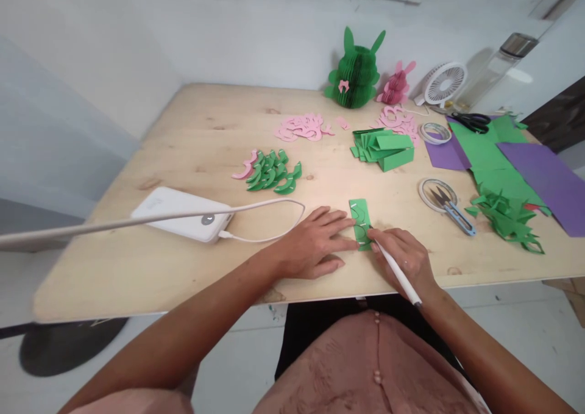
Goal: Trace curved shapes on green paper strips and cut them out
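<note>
Near the table's front edge lies a narrow green paper strip (359, 210), marked with curved dark outlines and small pale staple-like marks. My left hand (315, 242) rests flat with fingers spread, its fingertips on the strip's left side. In my right hand (404, 258) is a white pen (398, 272), gripped low, its tip at the strip's right edge and hidden by my fingers. Up and to the left sit cut green curved pieces (269, 171) and a few pink curved pieces (247, 165). Folded green paper strips (384, 147) are stacked beyond the marked strip.
A white power bank (183, 213) with a cable lies left. Thread snips (452, 210) rest on a tape roll (427, 188); green scraps (509, 219), purple paper (548, 182) and black scissors (473, 121) are right. Paper figures (354, 75) and a fan (443, 85) stand behind.
</note>
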Demonstrator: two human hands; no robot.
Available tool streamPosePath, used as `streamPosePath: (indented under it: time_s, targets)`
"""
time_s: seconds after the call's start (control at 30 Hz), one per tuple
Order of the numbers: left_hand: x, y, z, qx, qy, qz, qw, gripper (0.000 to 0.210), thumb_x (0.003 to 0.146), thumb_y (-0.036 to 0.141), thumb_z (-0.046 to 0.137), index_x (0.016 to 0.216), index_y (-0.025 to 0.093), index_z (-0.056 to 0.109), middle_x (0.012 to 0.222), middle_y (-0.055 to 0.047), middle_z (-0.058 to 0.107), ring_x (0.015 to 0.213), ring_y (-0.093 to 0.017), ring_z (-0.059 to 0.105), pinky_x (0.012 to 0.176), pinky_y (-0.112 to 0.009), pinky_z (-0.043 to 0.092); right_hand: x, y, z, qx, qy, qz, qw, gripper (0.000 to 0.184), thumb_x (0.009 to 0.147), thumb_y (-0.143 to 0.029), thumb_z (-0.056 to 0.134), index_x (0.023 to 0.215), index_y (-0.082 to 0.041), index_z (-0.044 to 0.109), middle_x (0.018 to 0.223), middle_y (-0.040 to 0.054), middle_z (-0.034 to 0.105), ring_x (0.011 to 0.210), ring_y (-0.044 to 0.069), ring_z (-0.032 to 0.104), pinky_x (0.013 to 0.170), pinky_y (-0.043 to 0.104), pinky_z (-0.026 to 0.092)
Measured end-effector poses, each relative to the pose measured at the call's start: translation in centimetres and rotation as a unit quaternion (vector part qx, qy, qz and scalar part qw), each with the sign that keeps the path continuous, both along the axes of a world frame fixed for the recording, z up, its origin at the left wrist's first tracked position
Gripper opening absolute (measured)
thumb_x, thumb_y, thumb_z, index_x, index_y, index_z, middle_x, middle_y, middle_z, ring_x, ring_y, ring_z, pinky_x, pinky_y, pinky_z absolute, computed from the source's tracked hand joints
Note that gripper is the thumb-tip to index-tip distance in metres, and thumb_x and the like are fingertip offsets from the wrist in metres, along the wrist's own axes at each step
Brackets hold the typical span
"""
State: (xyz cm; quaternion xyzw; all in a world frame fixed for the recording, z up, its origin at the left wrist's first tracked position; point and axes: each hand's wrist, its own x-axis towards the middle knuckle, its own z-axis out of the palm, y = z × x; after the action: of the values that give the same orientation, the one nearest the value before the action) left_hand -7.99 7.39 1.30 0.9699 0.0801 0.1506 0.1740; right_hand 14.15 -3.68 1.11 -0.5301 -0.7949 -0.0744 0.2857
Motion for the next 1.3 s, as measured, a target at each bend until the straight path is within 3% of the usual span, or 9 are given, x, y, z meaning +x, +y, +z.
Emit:
streamPosePath:
  time_s: [0.63,0.87,1.0,1.17,1.3]
  targets:
    - [0.0,-0.1,0.3,-0.016,0.066,0.010,0.998,0.037,0.094,0.038,0.049,0.128,0.028,0.061,0.150,-0.007,0.046,0.139,-0.030,0.036,0.116,-0.052,0.022,-0.2,0.2,0.3,-0.027,0.040,0.001,0.999,0.023,0.092,-0.010,0.055,0.112,-0.014,0.065,0.085,0.0088,0.075,0.075,0.021,0.067,0.070,0.035,0.055]
    - [-0.1,0.0,0.0,-0.027,0.055,0.012,0.998,0.036,0.095,0.037,0.049,0.127,0.028,0.061,0.150,-0.007,0.046,0.139,-0.031,0.036,0.116,-0.053,0.020,0.1,0.3,1.0,-0.100,0.162,-0.007,0.982,0.022,0.091,-0.013,0.057,0.110,-0.016,0.066,0.095,0.0103,0.075,0.083,0.021,0.070,0.073,0.033,0.055]
    - [-0.1,0.1,0.0,-0.031,0.043,0.010,0.999,0.035,0.094,0.036,0.050,0.126,0.027,0.061,0.148,-0.008,0.048,0.137,-0.031,0.038,0.116,-0.053,0.022,-0.1,0.4,1.9,-0.142,0.226,-0.047,0.963,0.017,0.093,-0.017,0.056,0.105,-0.019,0.067,0.096,0.0072,0.074,0.087,0.019,0.070,0.076,0.030,0.055]
    - [-0.1,0.0,-0.1,-0.027,0.029,0.013,0.999,0.035,0.094,0.035,0.051,0.126,0.027,0.061,0.148,-0.008,0.048,0.136,-0.031,0.038,0.115,-0.054,0.023,-0.7,1.0,1.9,-0.180,0.285,-0.097,0.936,0.006,0.093,-0.024,0.058,0.095,-0.022,0.063,0.080,0.0004,0.071,0.070,0.014,0.068,0.061,0.022,0.053]
    - [-0.1,0.1,-0.3,-0.026,0.022,0.014,0.999,0.035,0.093,0.035,0.052,0.126,0.026,0.061,0.147,-0.009,0.049,0.136,-0.031,0.039,0.115,-0.053,0.024,-1.0,1.6,1.5,-0.168,0.271,-0.126,0.940,0.009,0.092,-0.024,0.057,0.083,-0.022,0.059,0.066,-0.0027,0.065,0.055,0.012,0.061,0.049,0.020,0.047]
